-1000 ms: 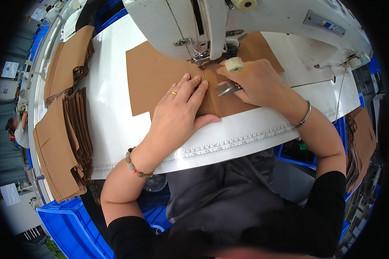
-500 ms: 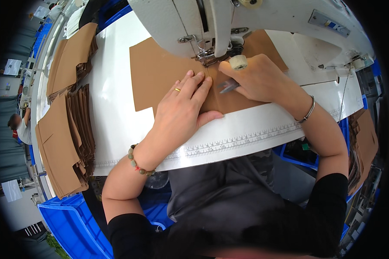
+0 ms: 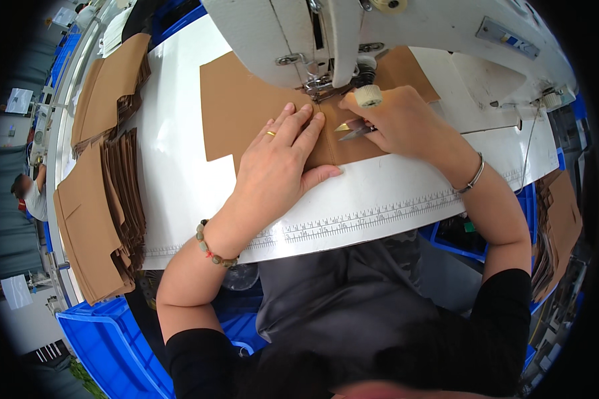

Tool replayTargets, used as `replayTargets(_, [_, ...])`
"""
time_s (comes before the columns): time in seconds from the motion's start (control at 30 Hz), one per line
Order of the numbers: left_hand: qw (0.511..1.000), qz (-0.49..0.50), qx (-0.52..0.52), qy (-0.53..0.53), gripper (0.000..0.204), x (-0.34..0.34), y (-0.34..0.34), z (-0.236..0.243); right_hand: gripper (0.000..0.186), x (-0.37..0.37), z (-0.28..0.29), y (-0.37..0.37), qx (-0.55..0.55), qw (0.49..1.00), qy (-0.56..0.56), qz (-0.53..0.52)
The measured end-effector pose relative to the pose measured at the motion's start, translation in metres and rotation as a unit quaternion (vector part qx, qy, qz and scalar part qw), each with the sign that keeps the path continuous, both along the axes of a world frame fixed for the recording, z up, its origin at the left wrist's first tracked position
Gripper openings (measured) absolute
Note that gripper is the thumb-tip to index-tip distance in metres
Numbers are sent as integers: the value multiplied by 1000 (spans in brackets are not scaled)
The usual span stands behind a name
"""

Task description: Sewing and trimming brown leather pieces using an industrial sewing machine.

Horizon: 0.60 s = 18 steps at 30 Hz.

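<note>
A brown fabric piece with a seam down its middle lies flat on the white sewing table, partly under the presser foot of a white sewing machine. My left hand rests flat on the fabric, fingers stretched just short of the presser foot and thumb at the near edge. Closed around a pair of thread snips, my right hand is over the right part of the fabric. The snips' two blades stand apart and point left toward the seam; their handles are hidden in the palm.
Two stacks of brown pieces lie on the table's left side. A ruler strip runs along the near edge. Blue bins stand below left and right, with more brown pieces at right. A person sits far left.
The fabric has slid slightly away from me, under the presser foot, with my left hand on it. The snips' blades now show spread apart. My right hand has barely moved.
</note>
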<state>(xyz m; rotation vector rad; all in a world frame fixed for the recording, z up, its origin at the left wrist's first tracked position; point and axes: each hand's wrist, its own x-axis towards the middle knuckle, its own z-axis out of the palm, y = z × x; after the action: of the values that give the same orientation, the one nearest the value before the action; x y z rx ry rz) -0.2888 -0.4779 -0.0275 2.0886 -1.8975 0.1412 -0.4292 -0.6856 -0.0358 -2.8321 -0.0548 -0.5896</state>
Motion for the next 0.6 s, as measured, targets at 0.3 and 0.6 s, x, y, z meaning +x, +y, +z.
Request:
replayTargets(0.3, [1000, -3, -3, 2, 76, 1, 0, -1, 16, -5, 3, -5, 326, 943, 5, 60])
replayTargets(0.6, [998, 27, 43, 34, 78, -8, 41, 4, 15, -9, 11, -8, 89, 992, -39, 85])
